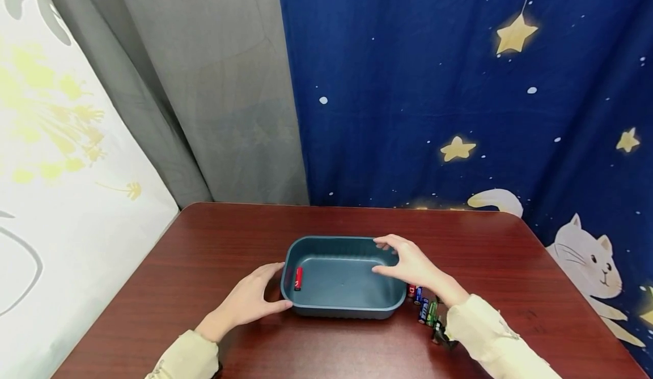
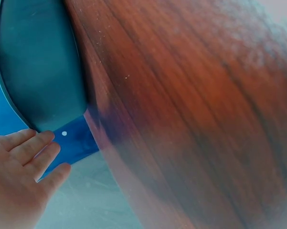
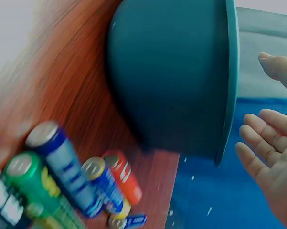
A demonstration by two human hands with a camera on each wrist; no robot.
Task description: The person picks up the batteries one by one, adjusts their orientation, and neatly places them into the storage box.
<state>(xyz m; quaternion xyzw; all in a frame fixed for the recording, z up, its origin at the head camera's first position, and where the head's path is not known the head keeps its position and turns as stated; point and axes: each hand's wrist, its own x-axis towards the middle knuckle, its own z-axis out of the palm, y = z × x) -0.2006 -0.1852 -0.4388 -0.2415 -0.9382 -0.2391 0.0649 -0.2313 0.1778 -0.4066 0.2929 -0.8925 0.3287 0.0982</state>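
Note:
A blue-green plastic basin [image 1: 342,312] sits on the table, with a red battery [image 1: 298,279] lying inside near its left end. My left hand [image 1: 250,297] is at that end, fingers extended and touching the rim, the thumb by the near corner; the left wrist view shows the fingertips against the basin wall. My right hand [image 1: 408,260] hovers over the basin's right end, fingers loosely bent and holding nothing. Just right of the basin lie several batteries, among them a green battery [image 3: 40,188], a blue battery [image 3: 62,167] and a red-orange battery [image 3: 123,176].
The brown wooden table [image 1: 229,231] extends around the basin. Behind it hang a grey curtain [image 1: 219,84] and a dark blue curtain [image 1: 398,84] with stars. A white patterned cloth [image 1: 61,226] is at the left. Dark batteries [image 1: 440,333] lie partly hidden by the right sleeve.

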